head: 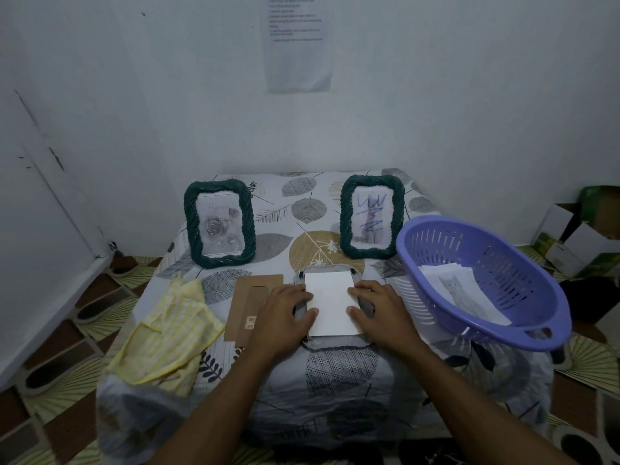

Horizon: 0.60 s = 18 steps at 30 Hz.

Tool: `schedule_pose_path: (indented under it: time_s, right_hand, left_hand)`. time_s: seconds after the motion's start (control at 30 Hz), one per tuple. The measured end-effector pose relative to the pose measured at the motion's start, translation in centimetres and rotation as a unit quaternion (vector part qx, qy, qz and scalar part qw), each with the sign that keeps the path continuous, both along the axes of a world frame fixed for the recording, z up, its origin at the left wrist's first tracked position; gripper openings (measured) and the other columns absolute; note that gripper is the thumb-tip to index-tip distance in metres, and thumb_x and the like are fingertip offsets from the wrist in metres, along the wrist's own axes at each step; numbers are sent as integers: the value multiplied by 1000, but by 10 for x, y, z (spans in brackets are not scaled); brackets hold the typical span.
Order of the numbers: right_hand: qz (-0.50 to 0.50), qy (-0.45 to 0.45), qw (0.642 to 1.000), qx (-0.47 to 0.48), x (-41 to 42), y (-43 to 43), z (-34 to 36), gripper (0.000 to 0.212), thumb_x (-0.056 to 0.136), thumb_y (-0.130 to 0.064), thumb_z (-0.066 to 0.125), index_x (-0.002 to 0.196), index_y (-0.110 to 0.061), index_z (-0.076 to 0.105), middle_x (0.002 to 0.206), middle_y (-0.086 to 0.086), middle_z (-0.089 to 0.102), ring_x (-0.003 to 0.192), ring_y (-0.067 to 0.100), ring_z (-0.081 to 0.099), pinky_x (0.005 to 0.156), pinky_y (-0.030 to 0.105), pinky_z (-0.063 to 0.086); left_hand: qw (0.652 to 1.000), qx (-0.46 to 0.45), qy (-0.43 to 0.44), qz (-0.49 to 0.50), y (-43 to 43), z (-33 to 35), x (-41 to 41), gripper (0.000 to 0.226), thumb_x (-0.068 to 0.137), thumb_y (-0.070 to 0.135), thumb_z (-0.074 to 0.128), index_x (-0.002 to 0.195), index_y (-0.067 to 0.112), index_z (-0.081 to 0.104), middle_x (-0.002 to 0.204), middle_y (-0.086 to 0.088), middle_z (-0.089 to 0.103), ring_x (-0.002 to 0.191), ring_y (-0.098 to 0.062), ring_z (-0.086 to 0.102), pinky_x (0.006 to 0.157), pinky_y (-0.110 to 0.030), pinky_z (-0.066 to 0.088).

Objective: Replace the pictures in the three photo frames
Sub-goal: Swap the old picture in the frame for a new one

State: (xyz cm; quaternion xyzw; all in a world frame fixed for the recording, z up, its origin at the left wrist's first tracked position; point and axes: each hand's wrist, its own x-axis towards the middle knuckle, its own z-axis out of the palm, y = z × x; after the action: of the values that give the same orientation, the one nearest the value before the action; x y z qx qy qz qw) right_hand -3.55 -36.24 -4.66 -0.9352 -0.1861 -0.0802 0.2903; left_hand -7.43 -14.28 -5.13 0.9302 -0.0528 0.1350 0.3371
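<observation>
Two green twisted-rim photo frames stand upright at the back of the table: the left frame (219, 223) shows roses, the right frame (371, 217) shows a cat picture scribbled over in blue. A third frame (365, 305) lies face down in front of me, mostly hidden under a blank white picture sheet (331, 303) laid on its back. My left hand (285, 317) presses the sheet's left edge with the thumb on it. My right hand (379, 313) presses the right edge the same way. The brown cardboard frame backing (250, 305) lies flat just left of my left hand.
A purple plastic basket (483, 283) at the right holds printed cat pictures (459, 293). A yellow cloth (167, 330) lies crumpled at the table's left front. Cardboard boxes (577, 236) sit on the floor at the far right. The wall stands close behind the table.
</observation>
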Motion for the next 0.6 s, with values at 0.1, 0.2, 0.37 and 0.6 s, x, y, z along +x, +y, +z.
schedule_pose_path:
  time_s: [0.1,0.2,0.37,0.6]
  right_hand:
    - [2,-2,1000,6,-1,0,0,40,88,-36,61,125,-22,62,133,-7,54,117,16,45,97,33,37]
    - [5,-1,1000,13,-1,-1,0,41,87,-35,63,125,-21,63,132,-6,54,117,16,45,98,33,37]
    - [9,7,1000,28,-1,-2,1,40,86,-34,65,124,-21,64,132,-6,56,118,15,46,100,35,38]
    - [10,8,999,31,-2,-2,1,40,84,-33,67,122,-20,65,131,-4,57,118,18,47,101,37,39]
  left_hand:
    - [1000,-2,-3,-5,1,-2,1,44,82,41,58,120,20,65,134,0,57,125,-16,42,105,-32,32]
    - [1000,-3,2,-3,2,-2,1,49,79,46,58,121,21,64,134,2,56,125,-14,41,106,-34,32]
    - [1000,-10,6,-5,3,0,0,52,75,49,58,118,21,65,134,3,56,124,-13,41,107,-34,32]
    - [1000,-23,8,-3,3,1,-1,51,74,49,61,117,21,66,132,2,57,122,-13,43,105,-38,36]
